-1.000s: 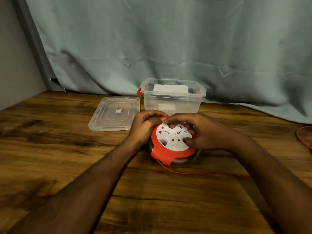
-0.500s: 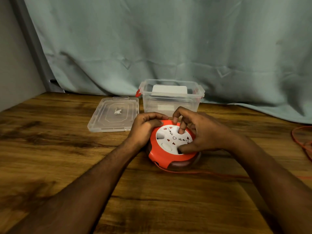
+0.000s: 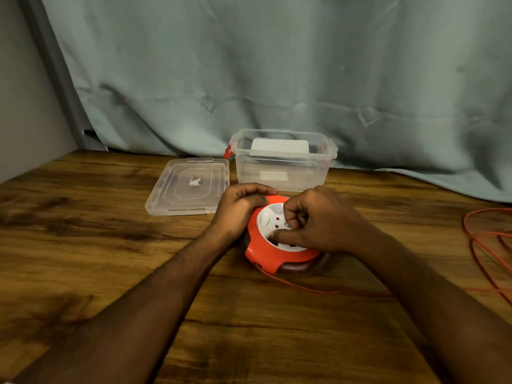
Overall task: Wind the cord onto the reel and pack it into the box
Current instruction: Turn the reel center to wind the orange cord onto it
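A: What fills the scene?
B: A wooden table (image 3: 83, 245) before a pale curtain (image 3: 277, 65). At the far side stands the clear box (image 3: 282, 173), its lid (image 3: 188, 187) flat to its left.
A: And the reel?
B: The orange reel (image 3: 266, 253) lies just near of the box. The left hand (image 3: 238, 209) grips its left rim, fingers curled together; the right hand (image 3: 324, 220) curls onto its white face. The cord (image 3: 484, 245) trails right in loose loops.

Teal curtain (image 3: 277, 65) behind wooden table (image 3: 83, 259); grey wall (image 3: 19, 106) at left
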A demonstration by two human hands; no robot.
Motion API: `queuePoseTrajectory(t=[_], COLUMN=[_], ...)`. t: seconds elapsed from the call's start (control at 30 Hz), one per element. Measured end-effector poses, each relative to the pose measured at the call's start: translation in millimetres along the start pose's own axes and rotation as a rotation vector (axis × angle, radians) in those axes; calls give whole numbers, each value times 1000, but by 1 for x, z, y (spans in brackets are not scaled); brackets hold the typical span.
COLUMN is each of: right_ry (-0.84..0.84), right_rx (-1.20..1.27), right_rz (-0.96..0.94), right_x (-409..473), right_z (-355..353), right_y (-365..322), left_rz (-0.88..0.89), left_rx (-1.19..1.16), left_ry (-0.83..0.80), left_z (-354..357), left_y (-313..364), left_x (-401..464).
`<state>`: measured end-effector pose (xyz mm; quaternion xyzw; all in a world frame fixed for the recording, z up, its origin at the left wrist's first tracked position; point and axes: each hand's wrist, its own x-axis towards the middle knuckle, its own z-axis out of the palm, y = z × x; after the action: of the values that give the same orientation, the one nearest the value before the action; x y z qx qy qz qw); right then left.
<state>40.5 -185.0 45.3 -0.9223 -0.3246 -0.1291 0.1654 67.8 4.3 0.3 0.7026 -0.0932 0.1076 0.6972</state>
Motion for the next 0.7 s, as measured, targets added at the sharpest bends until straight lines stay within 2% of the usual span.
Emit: queuePoseTrajectory(t=[0.2, 0.27, 0.33, 0.47, 0.7], right_ry=[4, 6, -65, -197, -266], right_rx=[57, 291, 476, 459, 410], right_rz=[3, 10, 25, 12, 10], right_x=[-2, 0, 1, -1, -2], right_z=[-3, -6, -9, -8, -19], right_y=[2, 10, 18, 27, 20], left_rz=[-17, -38, -46, -28, -26], left_rx=[-1, -8, -2, -16, -22], left_ry=[25, 58, 71, 4, -98], left_z=[-2, -4, -6, -3, -3], left_y=[-1, -3, -3, 1, 1], left_x=[0, 3, 4, 2, 0])
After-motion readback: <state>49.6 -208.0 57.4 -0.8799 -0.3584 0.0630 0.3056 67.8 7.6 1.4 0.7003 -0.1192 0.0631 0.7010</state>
